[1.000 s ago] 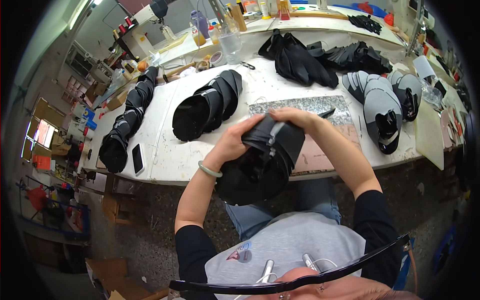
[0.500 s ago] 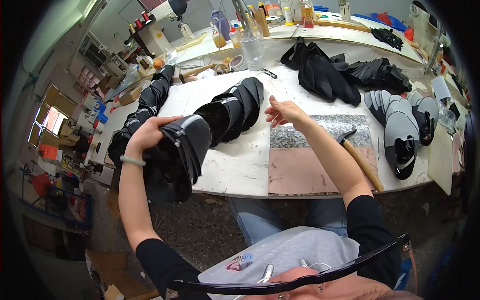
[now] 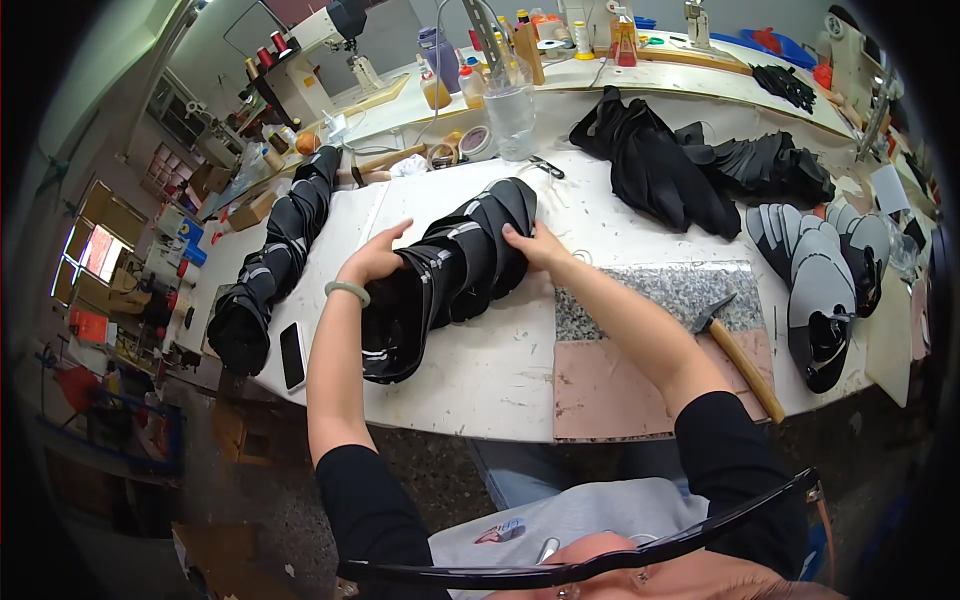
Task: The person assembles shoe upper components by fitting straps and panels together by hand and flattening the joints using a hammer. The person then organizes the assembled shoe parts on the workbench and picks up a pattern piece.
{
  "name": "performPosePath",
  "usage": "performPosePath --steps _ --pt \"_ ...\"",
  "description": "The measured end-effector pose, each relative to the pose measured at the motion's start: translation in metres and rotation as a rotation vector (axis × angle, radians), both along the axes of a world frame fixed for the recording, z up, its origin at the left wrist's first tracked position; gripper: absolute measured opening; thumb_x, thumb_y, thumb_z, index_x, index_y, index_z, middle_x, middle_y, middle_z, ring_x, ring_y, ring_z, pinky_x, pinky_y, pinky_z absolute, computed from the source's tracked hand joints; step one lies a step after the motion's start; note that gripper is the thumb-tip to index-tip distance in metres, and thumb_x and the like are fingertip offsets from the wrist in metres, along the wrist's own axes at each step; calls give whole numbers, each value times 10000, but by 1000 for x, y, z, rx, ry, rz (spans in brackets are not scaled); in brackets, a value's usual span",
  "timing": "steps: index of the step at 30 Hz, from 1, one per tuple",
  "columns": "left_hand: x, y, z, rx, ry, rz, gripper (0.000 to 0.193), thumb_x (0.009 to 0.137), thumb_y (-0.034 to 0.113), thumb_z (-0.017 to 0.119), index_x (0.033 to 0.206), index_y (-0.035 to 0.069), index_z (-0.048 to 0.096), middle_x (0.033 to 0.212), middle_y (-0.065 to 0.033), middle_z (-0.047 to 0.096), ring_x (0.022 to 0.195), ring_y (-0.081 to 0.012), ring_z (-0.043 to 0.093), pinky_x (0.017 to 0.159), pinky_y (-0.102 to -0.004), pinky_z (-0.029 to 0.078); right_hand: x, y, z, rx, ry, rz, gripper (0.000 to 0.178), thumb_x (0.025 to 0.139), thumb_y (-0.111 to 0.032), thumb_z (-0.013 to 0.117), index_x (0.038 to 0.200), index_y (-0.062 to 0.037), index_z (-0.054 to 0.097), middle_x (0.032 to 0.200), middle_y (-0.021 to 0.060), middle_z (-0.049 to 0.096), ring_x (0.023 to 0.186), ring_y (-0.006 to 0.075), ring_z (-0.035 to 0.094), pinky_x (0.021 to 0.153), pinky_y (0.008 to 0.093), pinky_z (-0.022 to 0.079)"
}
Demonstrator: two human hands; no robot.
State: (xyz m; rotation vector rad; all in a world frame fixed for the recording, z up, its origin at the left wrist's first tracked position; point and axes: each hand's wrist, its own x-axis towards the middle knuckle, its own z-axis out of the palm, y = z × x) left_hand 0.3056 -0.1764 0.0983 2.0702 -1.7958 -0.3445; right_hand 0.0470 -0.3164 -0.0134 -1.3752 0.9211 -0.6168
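Note:
A row of nested black shoe uppers (image 3: 465,245) with grey strips lies slantwise on the white table before me. My left hand (image 3: 375,257) rests against the left side of its near end, fingers spread. At the far right end my right hand (image 3: 538,245) grips the row, thumb on the outer face and its other fingers mostly hidden. A second nested row of black uppers (image 3: 285,245) stretches along the table's left side.
A phone (image 3: 292,357) lies at the table's left front. On the right are a granite slab (image 3: 660,300) with a pinkish mat (image 3: 655,385), a wooden-handled hammer (image 3: 745,368), grey-and-black uppers (image 3: 822,300) and black fabric pieces (image 3: 660,170). Bottles and a sewing machine (image 3: 335,30) stand behind.
The uppers in my left hand have come down onto the near end of the middle row. My right hand has moved to the row's far end, and the phone has come into sight.

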Motion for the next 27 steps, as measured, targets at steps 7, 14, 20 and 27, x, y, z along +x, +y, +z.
performPosePath --steps 7,14,20,27 --pt "-9 32 57 102 437 256 485 736 -144 469 1181 -23 618 1026 -97 679 901 -156 627 831 -256 483 71 -3 22 -99 -427 95 869 867 -395 655 1455 30 175 1407 219 397 1276 302 418 1037 349 346" --pt "45 -33 -4 -63 208 381 490 742 51 637 1225 -5 585 1037 -168 673 922 -225 649 823 -305 501 133 -97 4 -399 310 -8 669 836 -443 617 1317 -5 459 1177 260 579 1107 366 562 922 409 455" --pt "50 -39 -48 -12 -135 406 578 724 270 680 1250 69 550 1078 -198 648 1060 -345 597 932 -410 462 2 -13 46 -784 421 679 641 813 -431 664 1274 -12 514 1243 215 554 1144 349 532 975 397 417" --pt "22 15 -8 -615 -537 177 793 745 340 746 1382 33 388 1278 -202 513 1180 -366 469 1030 -442 330 -324 98 138 -601 392 399 449 854 -272 661 1227 -38 571 1030 146 660 937 266 634 843 346 489"
